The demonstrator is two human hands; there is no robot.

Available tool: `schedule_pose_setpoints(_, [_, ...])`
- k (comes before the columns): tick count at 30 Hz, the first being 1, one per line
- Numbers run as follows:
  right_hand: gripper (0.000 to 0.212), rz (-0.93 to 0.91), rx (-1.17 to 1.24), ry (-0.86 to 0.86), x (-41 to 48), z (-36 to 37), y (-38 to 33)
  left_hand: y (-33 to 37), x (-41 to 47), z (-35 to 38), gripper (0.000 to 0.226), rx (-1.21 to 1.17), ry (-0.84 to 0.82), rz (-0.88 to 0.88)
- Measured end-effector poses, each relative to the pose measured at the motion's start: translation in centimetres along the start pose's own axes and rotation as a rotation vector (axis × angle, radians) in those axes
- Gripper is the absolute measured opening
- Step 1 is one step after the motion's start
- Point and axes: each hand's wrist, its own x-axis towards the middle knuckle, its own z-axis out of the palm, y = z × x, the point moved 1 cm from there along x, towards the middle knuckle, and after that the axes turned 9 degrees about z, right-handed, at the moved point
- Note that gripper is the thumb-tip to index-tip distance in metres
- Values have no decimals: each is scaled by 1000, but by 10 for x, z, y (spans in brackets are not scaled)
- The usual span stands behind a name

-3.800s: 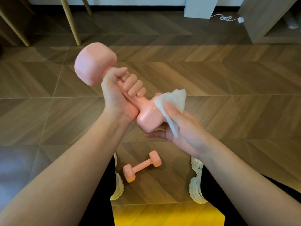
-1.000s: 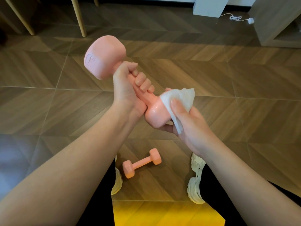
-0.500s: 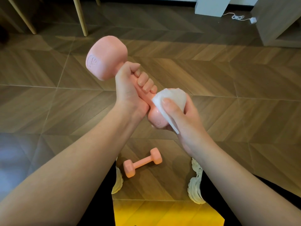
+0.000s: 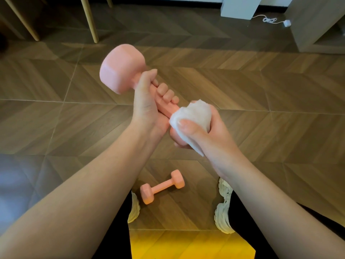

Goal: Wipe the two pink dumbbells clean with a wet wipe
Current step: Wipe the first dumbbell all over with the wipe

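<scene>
Both grips are bare hands, and from the head camera we look down on them, held out over a brown wooden floor [image 4: 261, 90] laid in a chevron pattern. Our left grip [image 4: 147, 105] is clamped round the handle of a pink dumbbell [image 4: 121, 68], with the fingers curled over the bar and the thumb lying up toward the far head. That dumbbell is in the air and tilted: its far head is up and to the left, slightly blurred, and its near head points down and to the right. Our right grip [image 4: 203, 135] is closed round that near head through a white wet wipe [image 4: 194, 114]. The thumb presses the wipe against the head, and one corner of the wipe hangs below the thumb. The wipe hides most of the near head. A second pink dumbbell [image 4: 162, 186] lies slantwise on the floor below our hands, between two pale shoes [image 4: 224, 208] and just beside the left one. At the far edge we see light wooden furniture legs [image 4: 91, 21] on the left and a white cable [image 4: 268, 20] on the right.
</scene>
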Motion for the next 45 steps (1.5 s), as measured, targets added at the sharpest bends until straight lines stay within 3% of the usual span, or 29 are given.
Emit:
schedule_pose_setpoints(4, [50, -22, 8, 5, 3, 5, -4, 4, 3, -1, 34, -23, 37, 13])
schedule_pose_setpoints(7, [39, -25, 36, -150, 4, 1, -5, 7, 7, -4, 32, -35, 59, 5])
schedule_pose_setpoints(10, [57, 3, 39, -249, 1, -4, -4, 8, 8, -9, 32, -37, 66, -5])
schedule_pose_setpoints(13, [55, -44, -45, -128, 0, 4, -2, 6, 5, -8, 32, -1, 27, -4])
schedule_pose_setpoints(16, [18, -90, -11, -4, 4, 11, -3, 3, 1, -1, 34, 4, -9, -6])
schedule_pose_setpoints(17, [17, -92, 1, 0, 4, 10, -5, 2, 1, 0, 35, 6, -11, -1])
schedule_pose_setpoints(23, [61, -34, 35, -263, 3, -11, -3, 7, 8, -5, 32, -53, 43, 4])
schedule_pose_setpoints(26, [81, -68, -75, -251, 4, -11, 2, 8, 9, -9, 31, -59, 73, 4])
schedule_pose_setpoints(34, [58, -67, 8, 53, 7, 11, 1, 3, 2, 0, 34, -14, 25, 4])
schedule_pose_setpoints(38, [49, -49, 39, -15, 5, 5, -3, 5, 5, -1, 32, -4, 42, 21])
schedule_pose_setpoints(42, [60, -60, 28, -195, 1, -6, 0, 9, 8, -5, 31, -55, 62, 20])
schedule_pose_setpoints(45, [70, -97, -40, -113, 1, -1, 2, 8, 8, -7, 32, -59, 70, 8])
